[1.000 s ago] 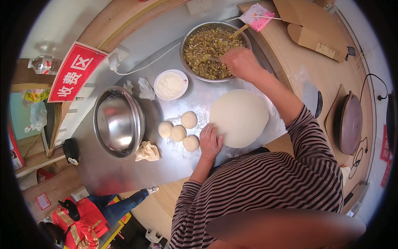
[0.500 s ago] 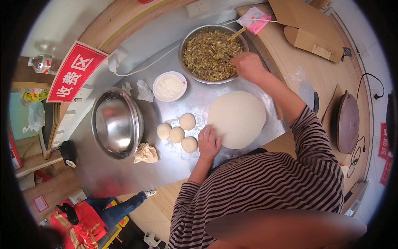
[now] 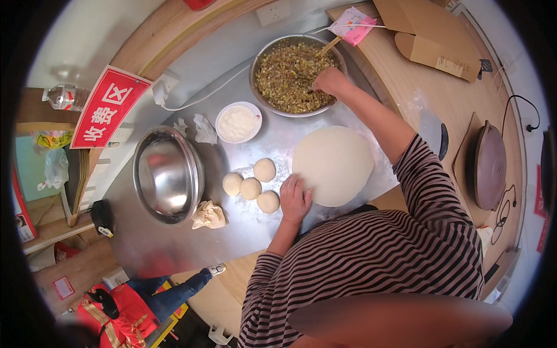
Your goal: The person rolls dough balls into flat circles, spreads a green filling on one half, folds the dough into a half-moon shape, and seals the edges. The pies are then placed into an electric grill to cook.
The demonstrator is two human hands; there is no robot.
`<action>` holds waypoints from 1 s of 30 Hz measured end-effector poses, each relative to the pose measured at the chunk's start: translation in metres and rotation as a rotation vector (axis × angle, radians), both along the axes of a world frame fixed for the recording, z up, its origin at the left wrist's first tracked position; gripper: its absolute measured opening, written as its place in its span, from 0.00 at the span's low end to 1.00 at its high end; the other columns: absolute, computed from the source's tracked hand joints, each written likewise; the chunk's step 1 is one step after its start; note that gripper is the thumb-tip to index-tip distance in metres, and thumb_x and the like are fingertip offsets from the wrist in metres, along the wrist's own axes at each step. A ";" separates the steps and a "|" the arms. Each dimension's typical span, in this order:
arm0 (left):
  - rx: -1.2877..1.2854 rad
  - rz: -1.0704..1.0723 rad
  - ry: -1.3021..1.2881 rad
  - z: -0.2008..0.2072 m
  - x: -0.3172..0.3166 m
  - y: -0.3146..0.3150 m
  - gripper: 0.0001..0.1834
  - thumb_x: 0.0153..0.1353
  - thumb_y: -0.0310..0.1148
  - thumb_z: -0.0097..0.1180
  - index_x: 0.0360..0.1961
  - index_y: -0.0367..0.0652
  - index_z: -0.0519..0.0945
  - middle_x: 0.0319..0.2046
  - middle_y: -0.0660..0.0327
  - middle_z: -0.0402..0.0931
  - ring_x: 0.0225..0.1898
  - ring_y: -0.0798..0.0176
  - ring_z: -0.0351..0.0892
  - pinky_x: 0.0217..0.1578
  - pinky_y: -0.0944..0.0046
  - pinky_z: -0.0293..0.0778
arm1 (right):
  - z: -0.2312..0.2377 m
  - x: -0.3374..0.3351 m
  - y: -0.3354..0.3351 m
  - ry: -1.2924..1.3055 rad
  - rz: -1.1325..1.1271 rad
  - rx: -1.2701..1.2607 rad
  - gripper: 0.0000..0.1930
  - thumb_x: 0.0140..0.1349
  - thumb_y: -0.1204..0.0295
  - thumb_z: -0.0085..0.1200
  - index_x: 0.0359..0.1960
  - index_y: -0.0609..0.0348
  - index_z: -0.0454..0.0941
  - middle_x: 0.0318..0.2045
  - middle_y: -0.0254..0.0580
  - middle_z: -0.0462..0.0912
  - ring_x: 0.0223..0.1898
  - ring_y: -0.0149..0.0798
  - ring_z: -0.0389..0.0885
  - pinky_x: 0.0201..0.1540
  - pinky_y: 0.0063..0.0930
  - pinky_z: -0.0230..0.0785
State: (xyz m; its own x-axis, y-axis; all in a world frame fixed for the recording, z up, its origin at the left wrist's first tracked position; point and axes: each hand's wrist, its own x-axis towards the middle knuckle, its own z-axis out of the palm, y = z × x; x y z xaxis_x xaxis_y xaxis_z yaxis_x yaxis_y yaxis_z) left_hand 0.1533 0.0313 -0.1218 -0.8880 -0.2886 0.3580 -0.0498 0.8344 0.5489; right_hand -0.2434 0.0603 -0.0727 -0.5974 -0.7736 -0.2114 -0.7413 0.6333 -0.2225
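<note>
Round white dough sheet (image 3: 336, 165), bordered by open steel tabletop (image 3: 384, 175), is edge-touched by unclenched left hand (image 3: 296, 198); right hand (image 3: 333, 83), grip indeterminable, has been shifted inward over filled round steel bowl (image 3: 290, 113).

R hand (image 3: 332, 82): fingertips hidden, contents unclear. Wooden stick (image 3: 330, 46): lower end buried in filling (image 3: 289, 78). Red obj. (image 3: 198, 3): cut off, top edge.

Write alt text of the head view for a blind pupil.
A person's right hand is over chopped filling in a metal bowl, while the left hand touches a flat dough round. Four dough balls lie to the left on the metal table.
</note>
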 end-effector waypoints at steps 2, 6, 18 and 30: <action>-0.003 -0.003 -0.002 0.000 0.000 0.000 0.21 0.61 0.39 0.60 0.50 0.34 0.77 0.54 0.44 0.74 0.57 0.40 0.73 0.59 0.45 0.68 | -0.008 -0.006 -0.001 -0.319 -0.367 -0.134 0.14 0.53 0.62 0.62 0.30 0.62 0.87 0.38 0.56 0.86 0.40 0.52 0.86 0.45 0.44 0.77; -0.006 0.010 0.020 -0.001 0.000 0.000 0.21 0.61 0.39 0.60 0.50 0.34 0.77 0.54 0.44 0.74 0.57 0.40 0.73 0.58 0.45 0.68 | 0.006 -0.002 0.017 -0.697 -0.642 -0.455 0.09 0.53 0.68 0.65 0.29 0.63 0.86 0.29 0.48 0.82 0.31 0.45 0.79 0.34 0.42 0.69; -0.004 0.008 0.014 -0.002 0.001 0.001 0.21 0.58 0.37 0.62 0.49 0.35 0.77 0.55 0.46 0.74 0.57 0.41 0.72 0.59 0.45 0.68 | 0.066 0.023 0.045 -0.956 -0.898 -0.674 0.06 0.62 0.71 0.59 0.29 0.58 0.83 0.18 0.26 0.64 0.19 0.26 0.54 0.21 0.27 0.43; 0.086 0.058 0.050 -0.007 0.002 -0.003 0.20 0.59 0.32 0.59 0.51 0.34 0.76 0.54 0.43 0.73 0.56 0.38 0.71 0.59 0.45 0.66 | 0.091 0.093 0.133 -0.861 -0.881 -0.685 0.10 0.60 0.68 0.60 0.34 0.63 0.86 0.25 0.32 0.75 0.21 0.31 0.65 0.22 0.30 0.58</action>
